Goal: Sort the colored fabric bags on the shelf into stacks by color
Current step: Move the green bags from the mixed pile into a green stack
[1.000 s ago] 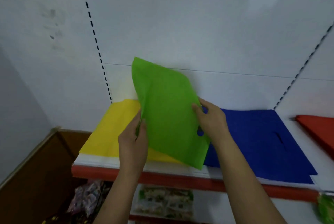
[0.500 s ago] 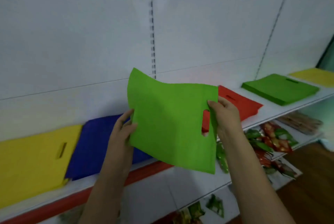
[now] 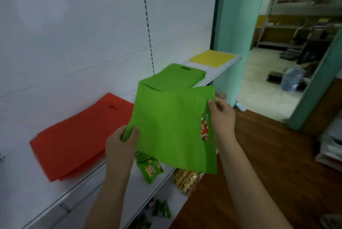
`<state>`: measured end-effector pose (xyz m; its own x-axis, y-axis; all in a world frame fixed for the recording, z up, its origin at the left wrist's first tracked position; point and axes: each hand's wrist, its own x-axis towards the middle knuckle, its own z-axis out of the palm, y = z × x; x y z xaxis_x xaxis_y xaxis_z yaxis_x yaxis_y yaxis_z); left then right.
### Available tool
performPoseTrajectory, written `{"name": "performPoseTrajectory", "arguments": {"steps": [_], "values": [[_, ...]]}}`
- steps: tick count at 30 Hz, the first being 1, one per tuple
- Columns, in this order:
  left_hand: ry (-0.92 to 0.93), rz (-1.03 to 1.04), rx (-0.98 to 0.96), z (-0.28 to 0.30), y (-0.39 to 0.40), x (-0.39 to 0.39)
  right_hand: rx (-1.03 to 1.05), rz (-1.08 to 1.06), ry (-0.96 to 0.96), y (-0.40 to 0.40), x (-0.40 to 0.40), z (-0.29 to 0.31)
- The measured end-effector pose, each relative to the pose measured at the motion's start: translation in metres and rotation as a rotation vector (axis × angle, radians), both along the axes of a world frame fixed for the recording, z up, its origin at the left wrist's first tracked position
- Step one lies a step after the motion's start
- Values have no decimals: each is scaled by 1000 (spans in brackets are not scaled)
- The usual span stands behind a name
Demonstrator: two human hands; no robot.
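- Head view, centre of the frame: we hold the green bag [image 3: 172, 127] in the air with both hands, in front of the shelf [image 3: 220, 73] and not touching it. Our left hand [image 3: 120, 141] pinches its lower left corner, and our right hand [image 3: 221, 116] grips the right edge by the handle cut-out.
- Head view, risks: the fabric looks limp, and its top left corner is already folded over. We judge that if it is laid down like that it may land creased or askew on the green stack [image 3: 177, 77], which lies just behind it toward the upper centre. Letting go with one hand early could leave it drooping off the shelf edge onto the snack packets [image 3: 149, 167] below.
- Head view, surroundings: the red stack [image 3: 79, 140] lies at centre left and the yellow stack [image 3: 212, 58] at upper right, beyond the green one. A drift to either side would put the bag on the wrong colour.
- Head view, obstacles: nothing stands between the bag and the green stack. The teal pillar [image 3: 238, 25] rises past the shelf end, clear of the path.
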<state>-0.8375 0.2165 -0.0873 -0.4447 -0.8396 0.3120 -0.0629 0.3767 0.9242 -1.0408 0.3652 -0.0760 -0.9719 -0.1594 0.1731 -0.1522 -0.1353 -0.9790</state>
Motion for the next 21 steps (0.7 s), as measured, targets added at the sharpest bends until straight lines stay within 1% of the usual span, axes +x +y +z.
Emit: {"name": "performPoseTrajectory", "arguments": {"steps": [3, 7, 11, 15, 18, 21], "values": [[-58, -34, -54, -7, -9, -55, 10, -28, -13, -1, -49, -17], [-49, -21, -55, -8, -33, -130, 31, -25, 0, -29, -117, -27], [-90, 30, -56, 6, -69, -190, 156, 54, 6, -70, -188, -15], [-105, 143, -78, 19, -99, -233, 296, 162, 30, -108, -254, -6], [-158, 206, -64, 19, -113, -255, 377, 163, 88, -132, -294, -7], [-229, 266, -26, 8, -125, -270, 470, 176, 165, -159, -336, -10]]}}
